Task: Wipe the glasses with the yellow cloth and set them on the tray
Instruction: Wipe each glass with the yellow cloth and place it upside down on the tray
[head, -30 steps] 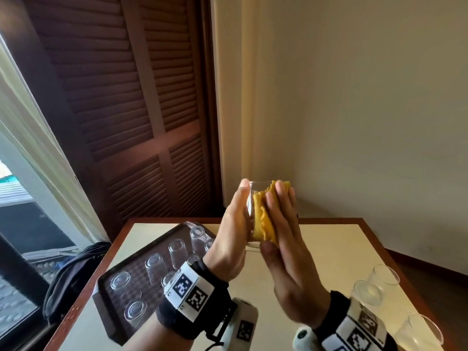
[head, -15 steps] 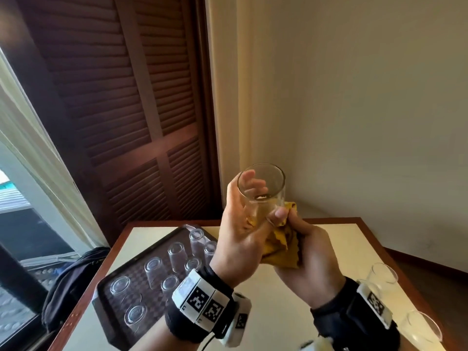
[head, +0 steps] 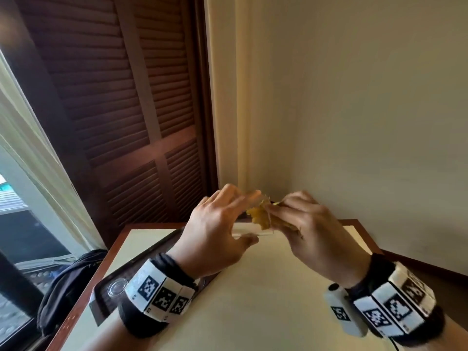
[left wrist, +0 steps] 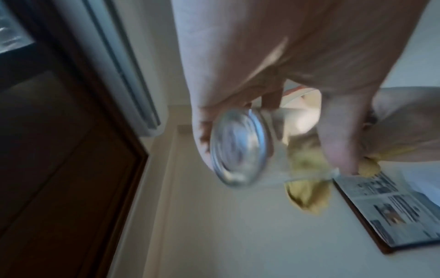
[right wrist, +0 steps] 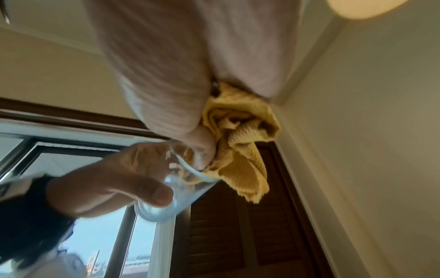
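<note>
My left hand [head: 222, 224] grips a clear glass [left wrist: 238, 148] lying on its side above the table, its base turned toward the left wrist camera. My right hand [head: 298, 219] pinches the yellow cloth [head: 260, 216] and pushes it into the glass's mouth [right wrist: 190, 169]. In the right wrist view the cloth [right wrist: 240, 143] bunches at the rim, part of it hanging outside. The dark tray [head: 101, 300] lies at the table's left under my left wrist, with one upturned glass [head: 116, 287] showing on it.
The cream table [head: 253, 300] with a brown edge stands in a corner, a louvred wooden shutter [head: 114, 110] behind and a window to the left. A dark bag [head: 65, 282] sits left of the table. A printed paper [left wrist: 393, 206] lies on the table.
The glass went from upright to lying on its side. My right hand moved from under the glass to its mouth with the cloth. The view tilted up; the glasses at right left the frame.
</note>
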The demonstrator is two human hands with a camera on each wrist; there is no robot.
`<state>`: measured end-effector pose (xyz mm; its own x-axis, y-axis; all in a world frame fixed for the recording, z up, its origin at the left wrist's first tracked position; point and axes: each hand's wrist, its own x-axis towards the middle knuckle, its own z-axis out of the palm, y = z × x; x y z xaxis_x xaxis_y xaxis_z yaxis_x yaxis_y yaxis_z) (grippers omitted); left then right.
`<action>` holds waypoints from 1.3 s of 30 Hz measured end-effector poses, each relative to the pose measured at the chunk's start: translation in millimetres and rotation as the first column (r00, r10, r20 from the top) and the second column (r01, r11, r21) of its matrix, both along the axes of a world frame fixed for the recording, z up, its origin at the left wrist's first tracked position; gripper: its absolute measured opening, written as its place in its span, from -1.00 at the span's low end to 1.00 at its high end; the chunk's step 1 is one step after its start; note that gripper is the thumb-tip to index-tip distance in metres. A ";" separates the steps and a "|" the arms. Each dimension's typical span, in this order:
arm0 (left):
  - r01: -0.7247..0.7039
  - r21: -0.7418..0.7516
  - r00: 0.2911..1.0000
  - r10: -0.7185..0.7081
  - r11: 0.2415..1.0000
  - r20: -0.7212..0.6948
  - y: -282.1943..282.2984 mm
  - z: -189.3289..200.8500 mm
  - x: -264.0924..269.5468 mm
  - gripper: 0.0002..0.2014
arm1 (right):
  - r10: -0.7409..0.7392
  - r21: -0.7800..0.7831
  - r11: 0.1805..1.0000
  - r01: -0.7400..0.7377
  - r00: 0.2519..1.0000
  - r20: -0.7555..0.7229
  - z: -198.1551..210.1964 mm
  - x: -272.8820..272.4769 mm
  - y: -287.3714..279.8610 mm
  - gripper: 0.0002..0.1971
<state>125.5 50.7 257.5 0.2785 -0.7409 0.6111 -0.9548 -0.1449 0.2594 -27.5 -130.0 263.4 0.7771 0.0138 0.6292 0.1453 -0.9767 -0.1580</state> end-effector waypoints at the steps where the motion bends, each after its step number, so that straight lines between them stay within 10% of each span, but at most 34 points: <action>1: -0.010 0.016 0.991 0.008 1.000 0.130 -1.7 1.6 -0.7 -0.18 | 0.052 0.097 0.994 -0.047 0.998 -0.040 0.7 0.5 3.1 -0.62; 3: -0.022 0.040 0.963 0.010 0.999 0.269 -3.0 1.3 -1.4 -0.17 | 0.153 0.476 0.874 -0.097 0.985 -0.079 2.6 -0.2 7.1 -0.76; 6: -0.002 0.052 0.953 -0.014 0.999 0.301 -1.9 -4.6 -2.1 -0.11 | 0.316 0.976 0.216 -0.036 0.948 -0.035 8.1 -3.9 9.8 -0.83; 8: 0.001 0.045 0.950 -0.015 0.999 0.312 -0.5 -8.2 0.6 -0.11 | 0.332 0.973 -0.230 0.012 0.941 0.067 4.5 -4.7 9.3 -0.74; 10: -0.009 0.046 0.961 -0.004 0.999 0.275 3.1 -10.1 5.6 -0.14 | 0.216 0.879 -0.475 -0.041 0.963 0.161 0.6 -4.2 6.2 -0.69; 11: -0.012 0.062 0.973 -0.002 0.998 0.229 5.2 -11.0 7.2 -0.16 | 0.134 0.872 -0.476 -0.112 0.971 0.197 0.4 -3.6 5.4 -0.69; 13: 0.001 0.104 0.999 -0.006 0.995 0.046 7.2 -11.7 6.4 -0.17 | -0.023 0.954 -0.178 -0.242 0.970 0.241 -4.0 -3.6 5.2 -0.77; 15: 0.038 0.104 0.991 -0.023 0.994 -0.134 4.9 -11.6 3.9 -0.18 | -0.083 0.885 0.422 -0.198 0.963 0.255 -15.0 -6.3 9.8 -0.78; 17: 0.069 0.087 0.986 -0.055 0.994 -0.157 2.3 -11.7 4.2 -0.18 | 0.052 0.438 0.888 -0.141 0.977 0.208 -33.6 -5.7 13.8 -0.71; 21: 0.083 0.113 0.985 -0.065 0.990 -0.158 5.3 -17.0 6.8 -0.18 | 0.062 -0.085 0.994 -0.065 0.997 -0.035 -43.7 -9.7 -4.7 -0.52; 24: 0.089 -0.049 0.910 -0.102 0.995 -0.401 13.1 -17.2 7.0 -0.23 | -0.100 0.002 0.995 0.100 0.995 0.024 -40.8 -11.9 -24.4 -0.49; 27: 0.116 -0.417 0.656 -0.384 0.902 -0.649 11.9 -8.8 -1.8 -0.29 | -0.190 0.630 0.770 0.098 0.979 0.079 -39.9 -9.2 -19.7 -0.68; 29: 0.106 -0.587 0.436 -0.568 0.802 -0.698 0.2 -7.9 -12.8 -0.25 | -0.094 0.966 0.257 -0.026 0.994 0.052 -32.5 -1.2 0.8 -0.77; 31: 0.092 -0.659 0.326 -0.648 0.746 -0.688 -19.0 -13.2 -25.7 -0.23 | 0.082 0.962 -0.237 -0.133 0.984 0.156 -24.3 4.9 25.2 -0.67; 34: -0.013 -0.679 0.480 -0.592 0.734 -0.648 -38.5 -25.4 -31.9 -0.15 | 0.118 0.859 -0.495 -0.128 0.970 0.212 -17.3 11.1 50.0 -0.60; 36: -0.116 -0.674 0.624 -0.475 0.730 -0.621 -42.9 -33.0 -29.0 -0.11 | 0.088 0.849 -0.521 -0.093 0.983 0.162 -20.4 12.3 57.3 -0.58; 39: -0.127 -0.667 0.659 -0.440 0.734 -0.610 -39.2 -35.9 -36.0 -0.21 | 0.084 0.803 -0.590 -0.087 0.982 0.168 -22.6 13.6 61.4 -0.54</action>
<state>89.4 11.4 221.6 0.7304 -0.3505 0.5862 -0.4189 0.4480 0.7898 -13.9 -68.6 240.7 0.8667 -0.4484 -0.2185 0.2011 0.7151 -0.6695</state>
